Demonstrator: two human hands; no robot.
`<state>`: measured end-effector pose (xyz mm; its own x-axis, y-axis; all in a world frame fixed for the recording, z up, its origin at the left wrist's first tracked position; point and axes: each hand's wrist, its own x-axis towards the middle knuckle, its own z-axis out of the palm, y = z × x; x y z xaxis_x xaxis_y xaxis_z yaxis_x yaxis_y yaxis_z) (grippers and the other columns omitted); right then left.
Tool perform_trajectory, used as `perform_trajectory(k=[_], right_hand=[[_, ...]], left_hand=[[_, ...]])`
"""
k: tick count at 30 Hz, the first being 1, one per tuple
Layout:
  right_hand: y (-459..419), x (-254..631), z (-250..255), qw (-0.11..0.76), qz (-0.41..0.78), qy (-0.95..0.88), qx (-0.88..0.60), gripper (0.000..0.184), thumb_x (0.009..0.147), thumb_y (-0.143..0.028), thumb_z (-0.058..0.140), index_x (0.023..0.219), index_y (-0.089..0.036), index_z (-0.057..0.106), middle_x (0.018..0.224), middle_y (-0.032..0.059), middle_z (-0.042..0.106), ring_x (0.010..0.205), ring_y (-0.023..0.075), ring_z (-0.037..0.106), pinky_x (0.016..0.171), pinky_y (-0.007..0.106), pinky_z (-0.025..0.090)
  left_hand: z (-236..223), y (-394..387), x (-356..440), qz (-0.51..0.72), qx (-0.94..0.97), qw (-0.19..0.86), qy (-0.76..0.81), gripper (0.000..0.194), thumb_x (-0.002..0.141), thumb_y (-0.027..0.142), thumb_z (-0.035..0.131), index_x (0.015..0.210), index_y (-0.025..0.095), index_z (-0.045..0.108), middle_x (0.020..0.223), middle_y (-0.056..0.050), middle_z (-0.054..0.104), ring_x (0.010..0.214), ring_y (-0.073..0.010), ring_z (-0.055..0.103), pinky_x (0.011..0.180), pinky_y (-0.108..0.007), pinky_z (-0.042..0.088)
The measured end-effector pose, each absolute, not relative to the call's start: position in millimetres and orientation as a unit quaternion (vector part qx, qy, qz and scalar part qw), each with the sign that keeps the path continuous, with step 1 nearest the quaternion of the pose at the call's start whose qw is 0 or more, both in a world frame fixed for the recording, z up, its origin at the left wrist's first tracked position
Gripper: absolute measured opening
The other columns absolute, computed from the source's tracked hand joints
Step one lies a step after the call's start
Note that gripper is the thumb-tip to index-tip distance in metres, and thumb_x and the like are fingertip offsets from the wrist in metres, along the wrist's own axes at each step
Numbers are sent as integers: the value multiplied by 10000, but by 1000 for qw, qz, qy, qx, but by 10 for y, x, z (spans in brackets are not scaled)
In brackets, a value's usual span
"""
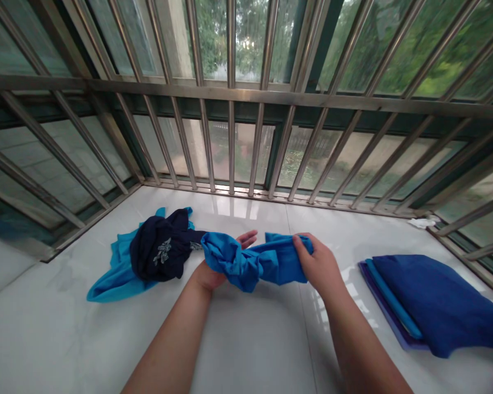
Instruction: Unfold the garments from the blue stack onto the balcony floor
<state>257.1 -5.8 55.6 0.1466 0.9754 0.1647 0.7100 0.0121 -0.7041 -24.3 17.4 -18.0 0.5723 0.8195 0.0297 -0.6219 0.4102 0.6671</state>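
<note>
Bright blue cloth [250, 268] is stretched between the hands, its edge pinched by thumb and fingers of the right hand [318, 265], seemingly to keep it lifted. The left hand [213, 276] is held open, supporting the bunched end from beneath. Navy garment [160, 249] on teal fabric [119, 279] lies left of the cloth; folded blue stack [431, 301] lies right of it.
</note>
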Motion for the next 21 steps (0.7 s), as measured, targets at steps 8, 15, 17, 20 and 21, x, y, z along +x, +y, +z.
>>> perform_trajectory(k=[8, 15, 17, 20, 21], right_hand=[[-23, 2799, 358, 292, 109, -741, -595, 462, 983, -488, 625, 1357, -221, 674, 1440, 162, 639, 1332, 323, 601, 1150, 487, 467], [-122, 2415, 367, 59, 187, -812, -550, 273, 960, -367, 736, 1205, -259, 786, 1159, 107, 767, 1131, 318, 668, 954, 408, 499], [-122, 2422, 491, 72, 193, -805, -556, 206, 1024, -364, 637, 1039, -239, 799, 994, 85, 776, 982, 275, 685, 841, 359, 478], [-159, 2454, 686, 141, 215, -792, -554, 289, 1073, -400, 550, 962, -242, 765, 897, 42, 764, 870, 226, 683, 767, 326, 445], [-180, 2452, 730, 162, 223, -786, -554, 308, 1080, -423, 537, 951, -245, 752, 887, 34, 760, 850, 219, 681, 756, 325, 444]], left_hand=[[-370, 336, -281, 415, 440, 795, 45, 176, 740, 82, 814, 642, 219, 763, 1630, -14, 583, 1564, -409, 462, 1224, -548, 456], [-488, 380, -370, 456, 295, 836, 82, 331, 859, 344, 754, 579, 205, 646, 1377, -78, 756, 1442, -412, 596, 1192, -600, 464], [-465, 390, -394, 532, 220, 810, 115, 325, 946, 411, 643, 686, 220, 683, 1388, -79, 749, 1458, -394, 585, 1192, -620, 458], [-363, 428, -378, 614, 126, 762, 162, 321, 1017, 472, 519, 1029, 254, 755, 1503, -110, 677, 1484, -390, 560, 1198, -669, 432], [-321, 440, -363, 626, 107, 752, 177, 361, 1033, 481, 489, 1173, 263, 739, 1541, -126, 646, 1488, -388, 557, 1203, -682, 421]])
